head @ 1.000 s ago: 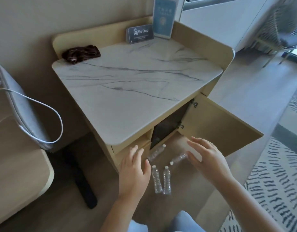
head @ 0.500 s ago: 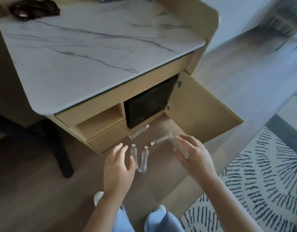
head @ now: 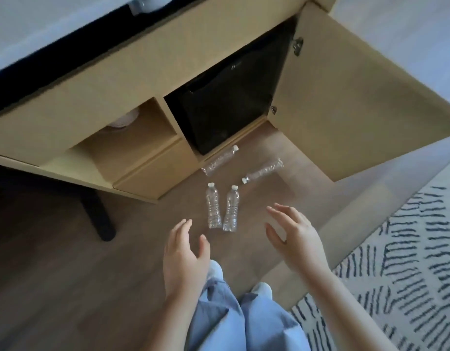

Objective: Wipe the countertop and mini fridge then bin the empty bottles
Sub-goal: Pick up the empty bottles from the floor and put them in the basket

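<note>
four bottles on floor, two near, two far by cabinet edge; left hand, right hand released, empty.

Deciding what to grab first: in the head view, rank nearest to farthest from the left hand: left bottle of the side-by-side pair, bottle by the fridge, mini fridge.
1. left bottle of the pair, just ahead of the left hand.
2. bottle by the fridge, farther ahead on the floor.
3. mini fridge, inside the cabinet.
</note>
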Demonstrator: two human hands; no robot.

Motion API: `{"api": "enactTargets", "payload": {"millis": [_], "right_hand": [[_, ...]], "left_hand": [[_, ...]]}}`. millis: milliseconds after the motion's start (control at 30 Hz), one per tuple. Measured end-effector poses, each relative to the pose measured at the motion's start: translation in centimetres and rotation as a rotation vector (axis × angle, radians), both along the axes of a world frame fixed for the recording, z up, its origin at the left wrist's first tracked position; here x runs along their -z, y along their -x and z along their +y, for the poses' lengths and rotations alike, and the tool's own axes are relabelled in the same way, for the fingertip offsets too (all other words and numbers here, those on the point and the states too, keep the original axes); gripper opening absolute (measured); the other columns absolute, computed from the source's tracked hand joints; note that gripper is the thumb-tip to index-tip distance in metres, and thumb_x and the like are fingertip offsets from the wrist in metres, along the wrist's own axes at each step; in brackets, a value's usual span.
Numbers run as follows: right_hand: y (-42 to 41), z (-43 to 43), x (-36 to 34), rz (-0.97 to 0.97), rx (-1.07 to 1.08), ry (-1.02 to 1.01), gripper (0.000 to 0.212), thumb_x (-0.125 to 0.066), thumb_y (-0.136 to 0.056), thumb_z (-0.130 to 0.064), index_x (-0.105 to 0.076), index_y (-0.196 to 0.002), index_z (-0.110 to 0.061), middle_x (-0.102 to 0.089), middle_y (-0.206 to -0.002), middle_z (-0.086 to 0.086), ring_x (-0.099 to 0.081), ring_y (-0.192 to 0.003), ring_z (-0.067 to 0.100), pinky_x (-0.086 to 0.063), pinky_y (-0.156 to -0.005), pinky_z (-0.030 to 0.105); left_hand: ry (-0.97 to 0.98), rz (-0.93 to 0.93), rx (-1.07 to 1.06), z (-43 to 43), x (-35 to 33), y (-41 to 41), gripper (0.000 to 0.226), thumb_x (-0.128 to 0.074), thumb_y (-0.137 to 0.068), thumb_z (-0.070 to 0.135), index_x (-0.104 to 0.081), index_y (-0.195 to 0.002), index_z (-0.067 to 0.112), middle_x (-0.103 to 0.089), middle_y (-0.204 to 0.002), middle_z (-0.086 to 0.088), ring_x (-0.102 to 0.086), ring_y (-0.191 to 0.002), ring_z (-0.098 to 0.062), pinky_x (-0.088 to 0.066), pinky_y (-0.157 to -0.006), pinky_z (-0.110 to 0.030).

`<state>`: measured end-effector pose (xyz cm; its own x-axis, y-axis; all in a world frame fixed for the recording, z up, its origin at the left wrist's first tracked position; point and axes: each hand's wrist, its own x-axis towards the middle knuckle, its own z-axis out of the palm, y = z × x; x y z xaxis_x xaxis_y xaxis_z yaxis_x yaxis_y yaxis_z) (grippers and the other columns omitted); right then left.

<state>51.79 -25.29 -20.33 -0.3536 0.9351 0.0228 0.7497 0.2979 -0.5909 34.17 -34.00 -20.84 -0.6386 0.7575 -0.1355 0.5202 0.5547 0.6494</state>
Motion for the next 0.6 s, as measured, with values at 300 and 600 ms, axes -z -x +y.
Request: {"api": "enactTargets", "payload": {"millis": [300, 600], "right_hand": [[2.1, -1.5, 20.6, 0.007, 0.097, 0.208, 0.038, -0.075, -0.070, -0.006, -0.066, -0.105, -0.020, -0.067, -0.103, 0.002, -0.065, -0.088, 0.024, -0.046, -0.075, 0.028], [3.6, -3.5, 40.4, 0.022, 0.223, 0.490, 0.040, -0.060, -0.084, -0.027, -0.055, -0.124, -0.028, -0.057, -0.118, -0.008, -0.057, -0.100, 0.012, -0.033, -0.068, 0.013]], "left_hand": [[0.154, -0.045, 0.049, 1.1, 19.3, 0.7, 0.044, -0.066, -0.079, 0.011, -0.055, -0.120, 0.005, -0.055, -0.126, -0.010, -0.051, -0.117, -0.028, -0.042, -0.095, -0.040], [0.329, -0.101, 0.020, 0.8, 37.8, 0.9, 0.055, -0.059, -0.083, 0.030, -0.041, -0.134, 0.019, -0.046, -0.138, -0.002, -0.044, -0.124, -0.022, -0.038, -0.099, -0.037]]}}
